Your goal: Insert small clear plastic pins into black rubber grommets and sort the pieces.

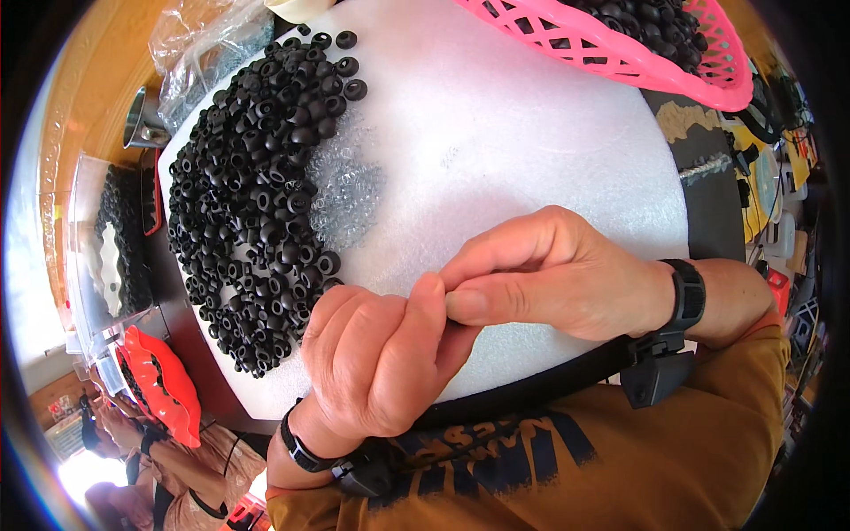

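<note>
My left hand (376,358) and my right hand (553,279) meet over the near part of a white foam sheet (549,150). Both are closed, fingertips and thumbs pinched together at one spot. Whatever lies between them is hidden or too small to name. Left of my hands spreads a big heap of small black hollow caps (257,195), rounded like rubber earbud tips. Against its right side lies a smaller pile of tiny clear, shiny, coil-like pieces (345,190). A few single caps have strayed along the heap's far edge.
A pink lattice basket (611,62) with more black pieces stands at the far right. A clear plastic bag (208,53) and a metal cup (144,119) are at the far left. A red scalloped tray (159,385) sits at the left, near another person's arm (186,469).
</note>
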Motion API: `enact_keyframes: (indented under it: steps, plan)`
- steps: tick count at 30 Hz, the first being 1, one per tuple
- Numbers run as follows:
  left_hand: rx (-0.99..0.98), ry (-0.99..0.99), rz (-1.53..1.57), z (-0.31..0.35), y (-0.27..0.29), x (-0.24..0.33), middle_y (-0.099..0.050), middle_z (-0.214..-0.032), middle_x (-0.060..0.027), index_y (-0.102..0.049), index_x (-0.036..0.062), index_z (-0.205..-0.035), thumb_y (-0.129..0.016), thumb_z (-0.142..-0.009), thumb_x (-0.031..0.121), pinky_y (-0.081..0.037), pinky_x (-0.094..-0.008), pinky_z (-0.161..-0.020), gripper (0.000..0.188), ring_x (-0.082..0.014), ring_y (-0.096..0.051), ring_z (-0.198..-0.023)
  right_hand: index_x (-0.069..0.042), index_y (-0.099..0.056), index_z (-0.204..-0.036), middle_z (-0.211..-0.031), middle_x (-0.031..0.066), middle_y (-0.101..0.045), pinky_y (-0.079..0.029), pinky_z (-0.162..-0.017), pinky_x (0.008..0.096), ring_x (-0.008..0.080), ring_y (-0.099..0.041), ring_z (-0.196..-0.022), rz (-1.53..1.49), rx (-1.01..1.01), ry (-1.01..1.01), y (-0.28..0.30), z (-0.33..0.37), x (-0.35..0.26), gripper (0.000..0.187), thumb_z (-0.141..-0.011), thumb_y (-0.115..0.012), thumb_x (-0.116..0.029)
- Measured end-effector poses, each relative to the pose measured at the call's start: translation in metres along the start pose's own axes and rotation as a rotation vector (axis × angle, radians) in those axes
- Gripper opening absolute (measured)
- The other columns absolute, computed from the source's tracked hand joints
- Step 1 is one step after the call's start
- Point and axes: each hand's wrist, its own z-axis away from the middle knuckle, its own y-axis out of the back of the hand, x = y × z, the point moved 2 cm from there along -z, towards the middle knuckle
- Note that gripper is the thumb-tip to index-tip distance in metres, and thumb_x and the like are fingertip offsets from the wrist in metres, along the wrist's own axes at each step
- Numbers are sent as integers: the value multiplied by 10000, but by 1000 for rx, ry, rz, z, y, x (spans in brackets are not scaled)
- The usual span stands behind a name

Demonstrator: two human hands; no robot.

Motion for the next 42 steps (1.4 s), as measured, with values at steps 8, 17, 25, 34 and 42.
enact_keyframes:
  steps: [8, 17, 25, 34, 42]
  plan:
    - [7, -23, -19, 4, -2, 2, -486, -805, -59, -613, -26, -898, -783, -735, 141, -434, -263, -453, 289, -153, -492, -581, 43, -641, -1065, -980, 78, -665, -499, -798, 232, 106, -610, -882, 94, 10, 23, -1, 0, 0, 225, -932, -568, -124]
    - [-44, 85, 59, 6, 2, 0, -498, -819, -63, -616, -13, -894, -802, -701, 138, -441, -271, -462, 308, -170, -507, -594, 50, -645, -987, -930, 50, -656, -461, -808, 233, 79, -568, -879, 382, -77, -89, -6, 3, -8, 373, -986, -474, -281]
    - [-84, 16, 170, 7, -2, -7, -491, -844, -77, -618, -22, -894, -769, -703, 78, -411, -295, -424, 263, -182, -481, -531, 61, -632, -991, -944, 75, -656, -463, -823, 248, 97, -572, -902, 206, -103, -183, 0, -1, -3, 335, -974, -500, -246]
    - [-25, 129, 259, 2, 2, -1, -504, -723, -34, -616, -5, -903, -809, -651, 91, -381, -286, -417, 331, -163, -487, -511, 56, -634, -1037, -982, 89, -658, -465, -862, 265, 124, -591, -944, 84, -130, -210, -5, 2, -10, 311, -957, -536, -228]
    - [-72, 192, 250, -8, 4, -1, -505, -659, -5, -626, 11, -1001, -810, -664, 153, -362, -265, -454, 410, -150, -488, -537, 33, -653, -1017, -959, 69, -660, -455, -866, 262, 111, -586, -930, 95, -149, -147, -3, 4, -8, 348, -958, -531, -288]
